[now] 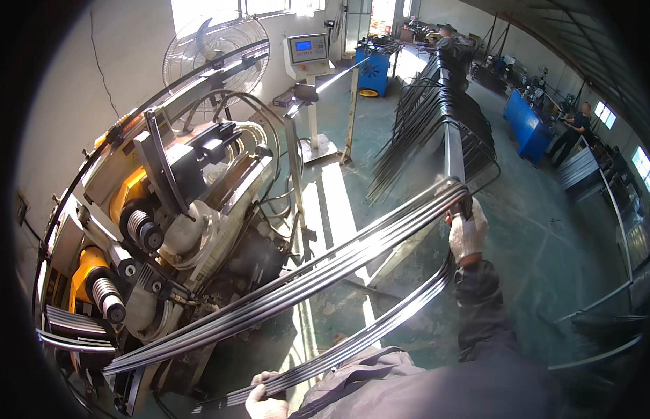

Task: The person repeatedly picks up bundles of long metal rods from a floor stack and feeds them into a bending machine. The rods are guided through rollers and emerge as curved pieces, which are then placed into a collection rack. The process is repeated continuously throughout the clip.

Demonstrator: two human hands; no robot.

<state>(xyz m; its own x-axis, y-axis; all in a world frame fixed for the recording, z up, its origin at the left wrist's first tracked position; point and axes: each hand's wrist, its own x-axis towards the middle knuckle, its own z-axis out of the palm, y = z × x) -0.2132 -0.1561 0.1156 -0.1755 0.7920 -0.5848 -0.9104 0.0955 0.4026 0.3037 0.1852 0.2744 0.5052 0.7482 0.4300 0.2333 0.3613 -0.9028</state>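
Observation:
A bundle of long, thin metal tubes (pixel 297 286) stretches from the machine at the lower left up to the near end of a rack's bar. At that end the tubes curve round, and a second run of tubes (pixel 381 335) comes back toward me. My right hand (pixel 469 229), in a pale knitted glove, is closed round the bent end of the bundle beside the bar. At the bottom edge my left hand (pixel 266 401) wraps its fingers round the lower run. The far tips of that run are partly cut off by the dark rim.
A bending machine (pixel 192 230) with yellow parts and hoses fills the left side. Many dark bent tubes (pixel 422 119) hang along the rack bar (pixel 453 150). Behind stand a control panel (pixel 307 50), a fan (pixel 213 59) and blue machines (pixel 527 126). Another person (pixel 575 131) works at right.

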